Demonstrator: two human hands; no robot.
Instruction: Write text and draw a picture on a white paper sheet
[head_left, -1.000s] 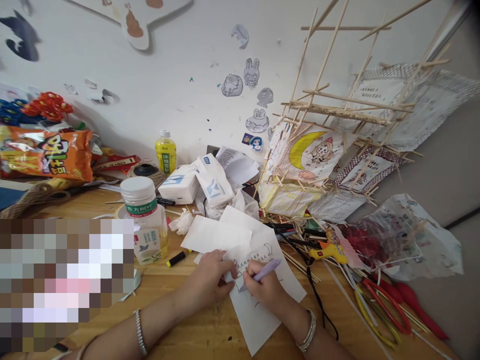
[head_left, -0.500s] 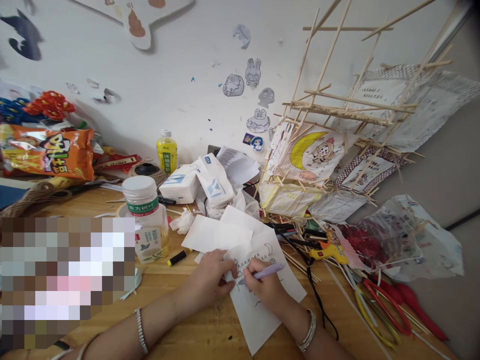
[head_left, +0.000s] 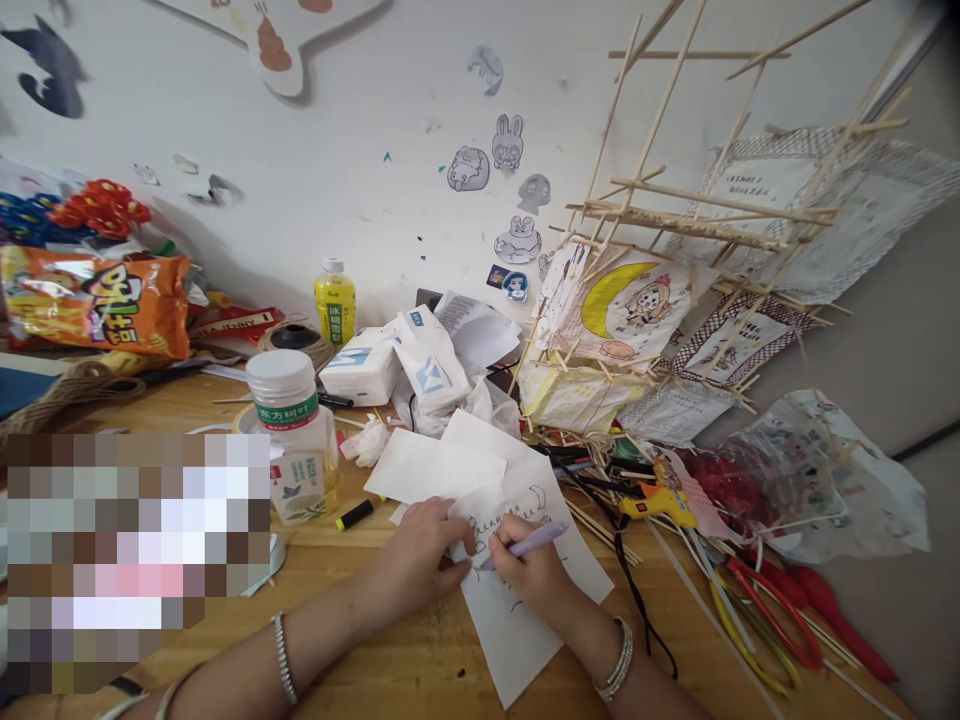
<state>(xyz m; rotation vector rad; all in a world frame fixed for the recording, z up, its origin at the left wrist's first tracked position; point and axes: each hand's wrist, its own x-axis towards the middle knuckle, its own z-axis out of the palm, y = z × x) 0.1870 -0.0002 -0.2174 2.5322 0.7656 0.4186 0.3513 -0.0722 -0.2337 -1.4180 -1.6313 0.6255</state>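
Note:
A white sheet of paper [head_left: 517, 640] lies at a slant on the wooden table, with handwriting and a small moon drawing near its top. My right hand [head_left: 529, 570] is closed around a light purple pen [head_left: 541, 538], its tip down at the sheet and hidden by my fingers. On the sheet's left edge rests my left hand [head_left: 426, 548], fingers bent and the thumb apart, holding nothing. Blank white sheets [head_left: 435, 468] lie just beyond, partly under the written one. A black marker with a yellow end [head_left: 355, 515] is left of my left hand.
To the left stand a large clear bottle [head_left: 300, 470] and a yellow drink bottle [head_left: 335, 305]. Tissue packs [head_left: 360, 370] lie behind. On the right are a yellow glue gun [head_left: 664, 503], red-handled scissors [head_left: 780, 620], a black cable [head_left: 637, 590] and a wooden stick frame [head_left: 697, 215].
The pen has tilted slightly, and my right hand has shifted a tiny bit on the sheet. My left hand stays in place. The view has moved very slightly.

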